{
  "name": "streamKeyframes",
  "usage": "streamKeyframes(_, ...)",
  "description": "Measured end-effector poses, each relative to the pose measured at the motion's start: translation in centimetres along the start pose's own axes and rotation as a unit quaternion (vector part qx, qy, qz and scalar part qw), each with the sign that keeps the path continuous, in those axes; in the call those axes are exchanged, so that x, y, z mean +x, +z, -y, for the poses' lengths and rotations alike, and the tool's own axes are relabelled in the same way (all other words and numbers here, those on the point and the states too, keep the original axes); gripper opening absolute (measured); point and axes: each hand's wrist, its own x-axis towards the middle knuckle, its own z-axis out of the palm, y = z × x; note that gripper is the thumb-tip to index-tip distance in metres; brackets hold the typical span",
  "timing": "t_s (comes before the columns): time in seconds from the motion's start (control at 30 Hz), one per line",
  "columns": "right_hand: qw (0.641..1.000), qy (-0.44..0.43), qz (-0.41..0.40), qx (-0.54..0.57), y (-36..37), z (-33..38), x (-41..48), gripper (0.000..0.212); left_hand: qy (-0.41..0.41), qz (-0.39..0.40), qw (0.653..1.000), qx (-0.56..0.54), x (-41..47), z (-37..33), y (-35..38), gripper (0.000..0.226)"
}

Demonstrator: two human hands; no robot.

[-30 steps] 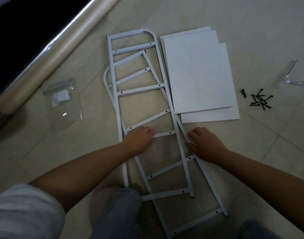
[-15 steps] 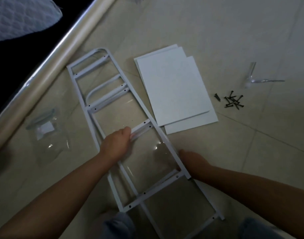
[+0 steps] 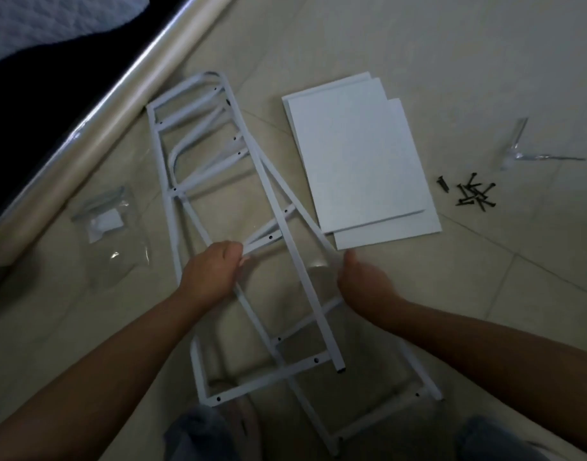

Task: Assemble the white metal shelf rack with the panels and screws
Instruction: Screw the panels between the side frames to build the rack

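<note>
Two white side frames (image 3: 276, 207) lie crossed on the tile floor (image 3: 418, 44) (bit blurry). Left hand (image 3: 208, 277) is curled round one rail, right hand (image 3: 365, 285) grips another, stacked panels (image 3: 355, 154) just beside it, black screws (image 3: 472, 195) further right

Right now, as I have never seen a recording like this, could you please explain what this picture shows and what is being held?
There is no machine here. One camera sits on a person's head and looks down at their bare hands over a tiled floor. Two white, ladder-like metal frames lie crossed over each other. The left hand grips a crossbar. The right hand is somewhat blurred and seems to hold a side rail. Beside the frames lie stacked white panels, a small heap of black screws and a clear plastic bag.
</note>
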Motion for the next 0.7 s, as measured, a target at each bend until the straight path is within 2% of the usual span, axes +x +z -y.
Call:
streamKeyframes(0.13, 0.996, -0.059, -0.063, 0.02, -3.4, -0.2, -0.1, 0.027, -0.001, -0.023, 1.0, 0.0, 1.0, -0.3, 0.2, 0.017)
streamKeyframes(0.27, 0.991, -0.084, -0.103, 0.007, -6.1, -2.7, 0.3, 0.028, 0.04, 0.039, 0.998, 0.03, 3.7, -1.1, -0.1, 0.021)
streamKeyframes(0.3, 0.99, -0.082, -0.112, 0.005, -6.8, -3.4, 0.4, 0.029, 0.03, 0.082, 0.996, 0.032, 4.6, -1.7, -0.3, 0.02)
streamKeyframes(0.37, 0.988, -0.076, -0.133, 0.005, -8.0, -4.6, 0.6, 0.029, -0.041, 0.179, 0.982, 0.04, 6.6, -3.1, -0.6, 0.015)
streamKeyframes(0.43, 0.985, -0.07, -0.158, 0.01, -9.2, -5.9, 0.7, 0.029, -0.083, 0.231, 0.966, 0.076, 8.5, -4.2, -1.1, 0.02)
streamKeyframes(0.7, 0.974, 0.019, -0.214, 0.076, -13.6, -10.9, -0.8, 0.022, -0.051, 0.266, 0.946, 0.178, 12.3, -5.7, -2.2, 0.026)
